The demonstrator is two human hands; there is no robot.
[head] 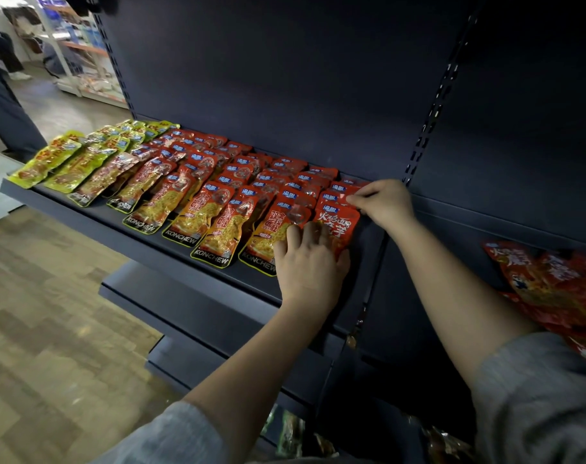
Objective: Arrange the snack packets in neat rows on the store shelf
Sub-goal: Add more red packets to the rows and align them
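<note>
Squaring is what I judge this step needs: my left hand [310, 259] lies flat on the glossy red snack packet [338, 227] at the dark metal shelf's [197, 262] right end, my right hand [383, 202] pinches its top corner, so I'd nudge it parallel to its neighbours.
</note>
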